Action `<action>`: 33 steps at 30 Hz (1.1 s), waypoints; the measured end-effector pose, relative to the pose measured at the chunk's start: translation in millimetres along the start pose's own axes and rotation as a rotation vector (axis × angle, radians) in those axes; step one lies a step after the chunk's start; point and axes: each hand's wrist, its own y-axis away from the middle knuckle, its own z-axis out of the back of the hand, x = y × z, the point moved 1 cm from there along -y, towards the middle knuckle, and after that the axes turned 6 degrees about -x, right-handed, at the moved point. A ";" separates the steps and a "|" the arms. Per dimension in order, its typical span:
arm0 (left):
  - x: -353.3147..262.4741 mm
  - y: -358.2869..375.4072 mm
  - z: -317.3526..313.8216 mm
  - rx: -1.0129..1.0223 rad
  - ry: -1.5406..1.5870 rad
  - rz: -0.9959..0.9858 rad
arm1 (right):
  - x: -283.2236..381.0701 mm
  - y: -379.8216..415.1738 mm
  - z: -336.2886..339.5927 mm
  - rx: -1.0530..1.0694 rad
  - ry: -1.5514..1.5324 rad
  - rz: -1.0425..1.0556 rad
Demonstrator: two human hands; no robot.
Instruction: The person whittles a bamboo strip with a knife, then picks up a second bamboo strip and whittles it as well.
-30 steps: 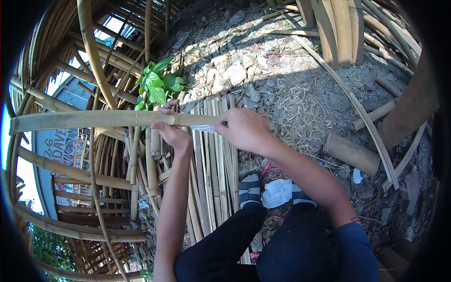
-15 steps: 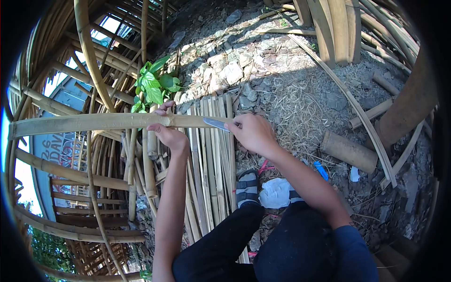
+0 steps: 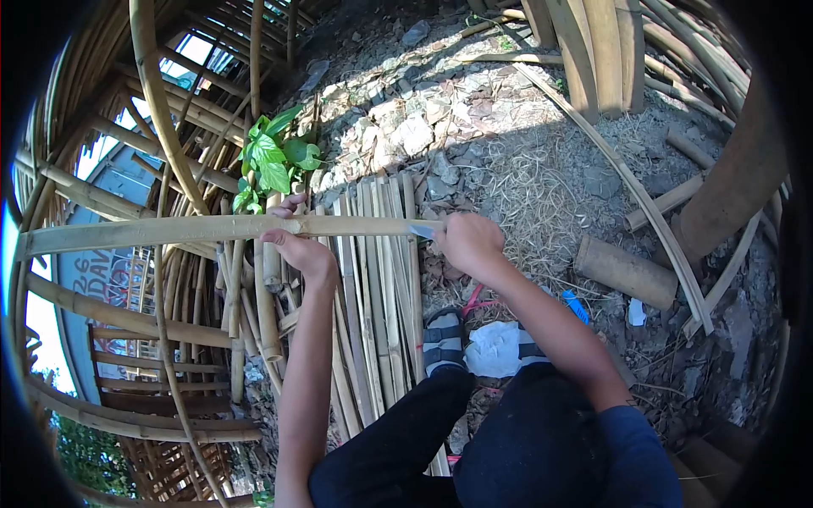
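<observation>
A long split bamboo strip [image 3: 178, 229] stretches level across the view from the far left to my right hand. My left hand [image 3: 300, 248] is closed around it beside a node, thumb in front and fingertips showing above. In my right hand [image 3: 471, 243] is a knife [image 3: 421, 230], its handle hidden in the fist. The short blade lies against the strip near its right end, which the fist partly covers. Beneath the strip, a row of bamboo slats [image 3: 373, 313] lies on the ground.
Bamboo poles and rails [image 3: 161, 110] stand at the left beside a leafy plant [image 3: 269, 161]. A cut bamboo tube [image 3: 627, 273], a blue wrapper [image 3: 576, 306] and a long curved strip [image 3: 627, 173] lie at the right. My sandalled foot [image 3: 444, 340] rests below by white paper [image 3: 494, 349].
My right hand and the knife have moved to the right along the strip, toward its end. My left hand keeps its hold at the node.
</observation>
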 end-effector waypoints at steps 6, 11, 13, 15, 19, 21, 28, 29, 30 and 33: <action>1.3 0.4 0.8 0.054 0.021 -0.050 | 17.9 4.9 -1.8 0.071 -0.255 0.024; 11.0 -6.3 14.5 0.009 0.040 -0.016 | 10.0 -2.1 -4.0 -0.057 0.005 0.047; 9.4 -6.4 14.2 0.000 0.056 0.030 | 19.9 1.7 3.4 -0.032 -0.204 0.002; 8.4 -3.8 13.2 -0.026 0.097 0.045 | 21.5 4.1 -2.7 -0.094 -0.254 0.046; 32.2 29.9 12.6 -0.232 0.200 0.187 | 22.6 10.1 -2.2 -0.148 -0.400 0.044; 37.9 22.9 19.2 -0.267 0.295 0.170 | 20.1 9.8 -0.1 -0.141 -0.437 -0.024; -89.6 -137.0 12.1 -0.116 0.415 -0.007 | 7.4 13.3 17.7 -0.273 -0.459 0.004; -111.8 -154.1 7.2 -0.069 0.365 -0.026 | 2.5 11.5 19.7 -0.269 -0.422 -0.014; -130.0 -165.2 3.7 -0.028 0.310 -0.047 | -3.6 11.5 20.7 -0.269 -0.410 -0.034; -154.3 -182.1 -3.5 0.083 -0.130 -0.079 | -12.4 8.7 15.5 -0.348 -0.527 -0.065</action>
